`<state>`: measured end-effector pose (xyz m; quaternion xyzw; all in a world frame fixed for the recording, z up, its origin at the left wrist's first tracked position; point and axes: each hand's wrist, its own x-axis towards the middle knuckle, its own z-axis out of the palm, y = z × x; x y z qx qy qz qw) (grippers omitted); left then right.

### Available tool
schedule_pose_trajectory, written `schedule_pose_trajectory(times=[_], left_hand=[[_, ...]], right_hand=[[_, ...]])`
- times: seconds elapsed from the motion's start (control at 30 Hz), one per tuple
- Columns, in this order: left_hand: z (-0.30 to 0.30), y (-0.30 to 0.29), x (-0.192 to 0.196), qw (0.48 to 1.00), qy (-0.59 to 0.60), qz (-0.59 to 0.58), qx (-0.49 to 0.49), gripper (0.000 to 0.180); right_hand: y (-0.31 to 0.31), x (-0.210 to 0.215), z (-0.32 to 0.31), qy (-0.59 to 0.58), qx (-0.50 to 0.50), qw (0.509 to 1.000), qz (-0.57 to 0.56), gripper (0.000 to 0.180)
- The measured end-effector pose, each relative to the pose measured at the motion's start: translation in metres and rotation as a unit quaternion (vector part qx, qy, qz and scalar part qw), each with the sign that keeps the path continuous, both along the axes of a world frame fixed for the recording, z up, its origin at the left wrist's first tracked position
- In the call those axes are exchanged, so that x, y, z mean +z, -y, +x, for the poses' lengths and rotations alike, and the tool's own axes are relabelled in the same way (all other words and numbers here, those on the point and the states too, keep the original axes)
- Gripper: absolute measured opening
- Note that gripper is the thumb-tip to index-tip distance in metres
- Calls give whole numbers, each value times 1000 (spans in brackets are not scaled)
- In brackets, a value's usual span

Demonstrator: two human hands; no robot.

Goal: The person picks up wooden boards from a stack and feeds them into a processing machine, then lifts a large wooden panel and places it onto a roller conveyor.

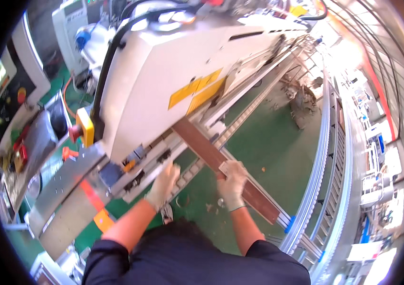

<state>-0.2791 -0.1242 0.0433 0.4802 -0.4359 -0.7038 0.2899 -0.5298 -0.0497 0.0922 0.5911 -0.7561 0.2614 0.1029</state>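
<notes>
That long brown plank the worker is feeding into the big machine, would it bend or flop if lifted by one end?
Probably stiff: the brown plank lies straight along the roller rail, with no visible sag. It looks thin and narrow, so likely fairly light for its length. The gloved right hand rests flat on it and the left hand sits by the rail; being so long, it could swing awkwardly.

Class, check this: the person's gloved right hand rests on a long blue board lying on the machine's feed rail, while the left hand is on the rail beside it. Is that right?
Not quite: the board is brown, not blue, as the head view shows. The rest holds: the gloved right hand rests on it on the feed rail, and the left hand is on the rail beside it.
</notes>
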Motion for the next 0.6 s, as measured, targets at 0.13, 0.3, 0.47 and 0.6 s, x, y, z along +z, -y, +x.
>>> schedule_pose_trajectory(times=[0.13,0.3,0.47,0.6], left_hand=[[77,-67,7,807,380,-371,-257,70],[183,-114,12,832,392,-319,-228,75],[306,-210,16,805,513,-249,-161,80],[389,-302,3,785,566,-252,-8,81]], right_hand=[[30,-40,97,81,197,968,134,30],[6,-46,226,31,407,866,289,31],[-3,-44,293,2,501,795,342,39],[-34,-49,335,-25,530,788,312,29]])
